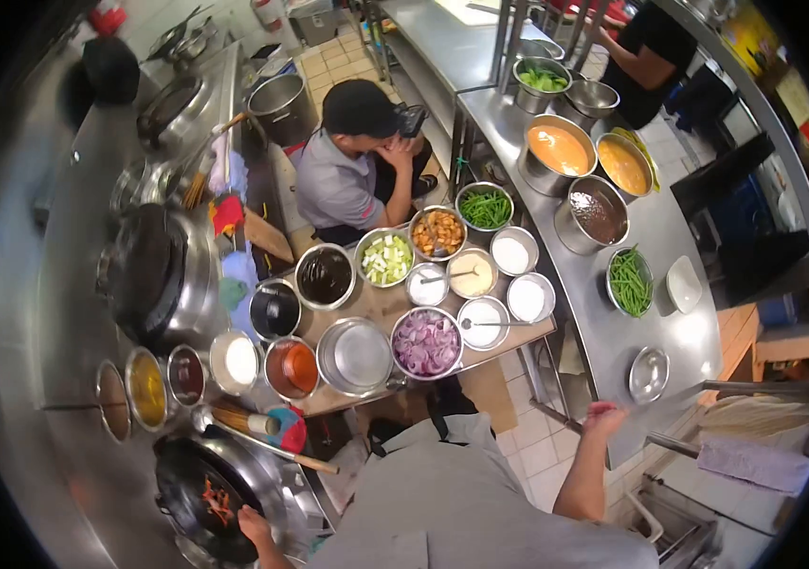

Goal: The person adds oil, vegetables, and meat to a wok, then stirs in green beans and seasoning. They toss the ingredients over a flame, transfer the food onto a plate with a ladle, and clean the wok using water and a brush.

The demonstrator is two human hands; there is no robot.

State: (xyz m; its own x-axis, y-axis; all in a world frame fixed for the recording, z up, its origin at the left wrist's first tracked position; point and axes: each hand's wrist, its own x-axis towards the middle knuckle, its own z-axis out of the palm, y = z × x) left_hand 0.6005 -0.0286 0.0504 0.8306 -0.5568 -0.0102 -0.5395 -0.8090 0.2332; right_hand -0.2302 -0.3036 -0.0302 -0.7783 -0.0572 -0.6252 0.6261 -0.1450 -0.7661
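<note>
At the lower left, my left hand [253,523] is closed at the near rim of a black wok [181,465]. Its grip is partly hidden. Several orange-red food pieces [218,500] lie in the wok. My right hand [603,417] is raised beside the right-hand steel counter [603,346], fingers loosely apart and nothing visible in them. A small steel bowl [649,375] sits on that counter, nearest to this hand and apart from it. Between wok and prep board lies a long-handled ladle [276,446], touched by neither hand.
Ahead are bowls of chopped red onion [426,343], sliced scallion [386,258] and sauces, beside an empty-looking steel pot [354,356]. Green beans [630,282] and soup pots [558,147] stand right. A seated person [347,171] is across the board; another person [651,62] stands upper right.
</note>
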